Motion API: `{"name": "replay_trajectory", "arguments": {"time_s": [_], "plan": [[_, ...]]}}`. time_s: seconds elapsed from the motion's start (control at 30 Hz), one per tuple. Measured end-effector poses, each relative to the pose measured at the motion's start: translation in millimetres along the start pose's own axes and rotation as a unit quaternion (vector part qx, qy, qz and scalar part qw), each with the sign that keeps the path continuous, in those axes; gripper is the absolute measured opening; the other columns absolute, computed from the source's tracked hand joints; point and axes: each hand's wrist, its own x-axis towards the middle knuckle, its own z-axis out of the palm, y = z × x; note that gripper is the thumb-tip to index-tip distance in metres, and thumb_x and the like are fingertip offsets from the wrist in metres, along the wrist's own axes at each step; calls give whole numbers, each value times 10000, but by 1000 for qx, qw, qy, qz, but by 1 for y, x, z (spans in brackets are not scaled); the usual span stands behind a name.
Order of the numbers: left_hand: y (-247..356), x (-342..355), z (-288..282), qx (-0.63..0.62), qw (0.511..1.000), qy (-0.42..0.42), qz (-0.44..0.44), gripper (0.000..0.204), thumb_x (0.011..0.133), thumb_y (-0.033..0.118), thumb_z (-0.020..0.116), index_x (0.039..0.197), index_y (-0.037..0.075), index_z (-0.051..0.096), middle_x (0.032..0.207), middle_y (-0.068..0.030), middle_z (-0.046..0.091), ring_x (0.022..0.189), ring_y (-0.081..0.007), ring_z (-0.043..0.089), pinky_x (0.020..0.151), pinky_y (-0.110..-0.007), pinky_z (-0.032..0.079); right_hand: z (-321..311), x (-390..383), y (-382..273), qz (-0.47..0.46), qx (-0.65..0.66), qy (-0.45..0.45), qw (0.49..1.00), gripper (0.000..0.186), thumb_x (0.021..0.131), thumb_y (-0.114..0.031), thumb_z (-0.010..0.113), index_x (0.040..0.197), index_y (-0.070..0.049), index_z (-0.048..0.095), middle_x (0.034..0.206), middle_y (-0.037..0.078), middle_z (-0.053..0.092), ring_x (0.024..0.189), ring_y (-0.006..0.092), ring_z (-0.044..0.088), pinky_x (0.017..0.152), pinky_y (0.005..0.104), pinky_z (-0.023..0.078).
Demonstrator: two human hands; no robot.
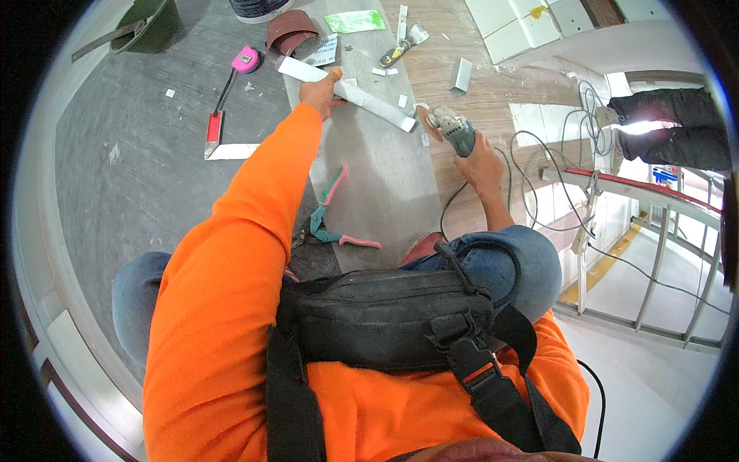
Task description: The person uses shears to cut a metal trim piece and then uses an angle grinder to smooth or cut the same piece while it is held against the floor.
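Note:
Out in front, my left hand (318, 94) is closed around a long, narrow white strip (377, 110), which slants down to the right. My right hand (481, 165) grips an angle grinder (454, 127) with a round brownish disc (428, 122). The disc is close to the strip's right end; whether they touch I cannot tell. Pliers-like cutters (327, 215) with pink and teal handles lie open on the floor nearer my lap. To the left are a pink tape measure (246, 59) and a try square (213, 138) with a red-faced stock.
A utility knife or scraper (396, 53), a white offcut (461, 75) and a brown sandpaper roll (292, 31) lie farther off. Cables (539, 177) loop on the right beside a metal ladder (654, 192). Another person's legs (670, 127) show there. A dark green bucket (150, 31) stands far left.

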Motion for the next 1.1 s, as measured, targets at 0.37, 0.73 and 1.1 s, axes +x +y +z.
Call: {"name": "replay_trajectory", "arguments": {"time_s": [0.37, 0.73, 1.1], "plan": [[-4, 7, -6, -15, 1000, -11, -12, 483, 868, 165, 802, 1226, -49, 560, 1143, -183, 648, 946, -339, 707, 689, -479, 673, -1, 16, 2, -57, -59, 6, 997, 597, 724, -277, 797, 1234, -90, 549, 1071, 154, 682, 923, 382, 715, 734, 501, 588], [-1, 1, 0, -43, 999, -7, 2, 475, 852, 156, 802, 1199, -67, 567, 1084, -200, 675, 875, -337, 736, 678, -475, 670, 4, 15, 2, -90, -83, 67, 990, 623, 693, -265, 845, 1225, -75, 580, 1007, 126, 688, 877, 344, 731, 686, 464, 602], [-11, -2, -5, -22, 998, -1, 52, 481, 846, 208, 817, 1172, -64, 590, 1058, -165, 674, 897, -307, 723, 688, -468, 667, -7, -8, 3, -1, 5, 52, 999, 592, 729, -306, 753, 1248, -86, 573, 1088, 153, 692, 966, 400, 696, 829, 519, 553]]}}
